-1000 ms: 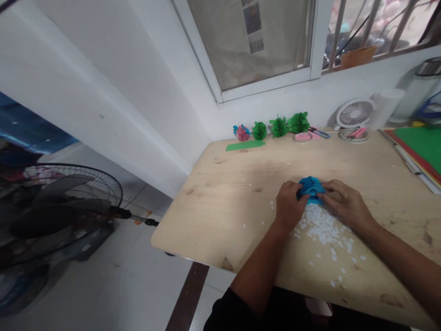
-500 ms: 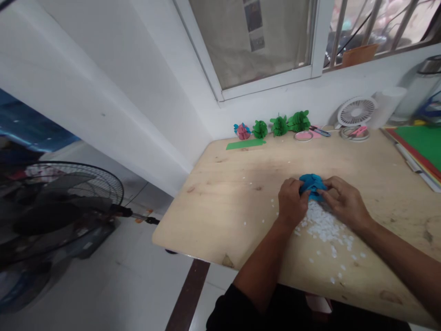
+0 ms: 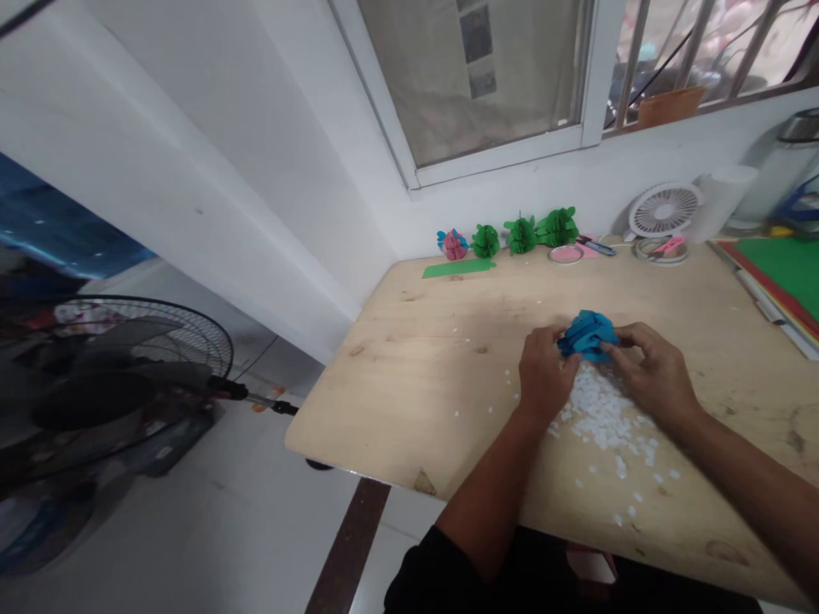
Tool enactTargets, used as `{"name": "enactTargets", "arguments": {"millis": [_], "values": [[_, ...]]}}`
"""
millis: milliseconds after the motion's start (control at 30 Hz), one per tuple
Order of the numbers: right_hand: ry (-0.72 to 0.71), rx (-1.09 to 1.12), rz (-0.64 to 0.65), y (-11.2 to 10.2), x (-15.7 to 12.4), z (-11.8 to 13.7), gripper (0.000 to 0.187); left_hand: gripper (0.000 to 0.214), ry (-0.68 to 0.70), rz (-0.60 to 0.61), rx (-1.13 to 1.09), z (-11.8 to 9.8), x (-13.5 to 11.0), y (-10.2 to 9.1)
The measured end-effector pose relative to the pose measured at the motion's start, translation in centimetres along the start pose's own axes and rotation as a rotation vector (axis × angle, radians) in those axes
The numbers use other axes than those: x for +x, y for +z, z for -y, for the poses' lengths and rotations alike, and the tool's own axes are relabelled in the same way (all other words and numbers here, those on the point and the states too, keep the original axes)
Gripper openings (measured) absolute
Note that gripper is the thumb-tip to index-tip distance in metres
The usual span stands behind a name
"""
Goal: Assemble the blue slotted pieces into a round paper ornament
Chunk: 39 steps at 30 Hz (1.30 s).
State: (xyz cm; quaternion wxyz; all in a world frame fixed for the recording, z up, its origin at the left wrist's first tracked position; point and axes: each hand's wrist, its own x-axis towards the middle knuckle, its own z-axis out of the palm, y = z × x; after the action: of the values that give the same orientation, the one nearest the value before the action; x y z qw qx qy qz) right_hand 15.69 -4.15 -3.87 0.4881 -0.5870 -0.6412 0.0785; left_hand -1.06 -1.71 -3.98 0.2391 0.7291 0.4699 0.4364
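A folded blue paper piece [image 3: 587, 333] is held just above a wooden table [image 3: 435, 375]. My left hand [image 3: 543, 375] grips its left side with curled fingers. My right hand [image 3: 653, 375] pinches its right side. Under and just in front of the hands lies a heap of small white paper scraps [image 3: 605, 418].
Green paper ornaments [image 3: 521, 234] and a pink-and-blue one [image 3: 453, 245] stand along the wall, beside a green paper strip [image 3: 457, 269]. Tape rolls [image 3: 566, 254], a small white fan [image 3: 662, 211] and stacked coloured sheets [image 3: 784, 281] lie at the right. A floor fan [image 3: 115, 375] stands left of the table.
Both hands have turned and lifted the blue paper piece a little; it now shows more of its folds. The view has shifted slightly.
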Motion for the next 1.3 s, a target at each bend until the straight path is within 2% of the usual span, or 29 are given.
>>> {"name": "enactTargets", "arguments": {"millis": [133, 300, 533, 700, 833, 1067, 1300], "values": [[0.035, 0.041, 0.055, 0.1, 0.1, -0.3, 0.017, 0.033, -0.096, 0.088, 0.043, 0.1, 0.1, 0.0], [0.079, 0.091, 0.092, -0.1, 0.1, -0.9, 0.023, 0.029, -0.170, 0.119, 0.028, 0.3, 0.2, 0.2], [0.133, 0.147, 0.146, -0.3, 0.0, -1.8, 0.033, 0.024, -0.202, 0.161, 0.067, 0.6, 0.5, 0.2], [0.158, 0.151, 0.175, -0.1, 0.0, -2.2, 0.040, 0.033, -0.228, 0.145, 0.042, 0.7, 0.7, 0.4], [0.211, 0.179, 0.188, 0.0, 0.1, -2.2, 0.043, 0.016, -0.198, 0.179, 0.105, 0.8, 0.9, 0.4], [0.207, 0.202, 0.183, 0.3, 0.0, -2.4, 0.037, 0.007, -0.179, 0.165, 0.161, 1.0, 1.1, 0.5], [0.144, 0.035, 0.176, 0.4, -0.2, -2.7, 0.023, 0.007, -0.196, 0.179, 0.178, 0.8, 1.0, 0.7]]}}
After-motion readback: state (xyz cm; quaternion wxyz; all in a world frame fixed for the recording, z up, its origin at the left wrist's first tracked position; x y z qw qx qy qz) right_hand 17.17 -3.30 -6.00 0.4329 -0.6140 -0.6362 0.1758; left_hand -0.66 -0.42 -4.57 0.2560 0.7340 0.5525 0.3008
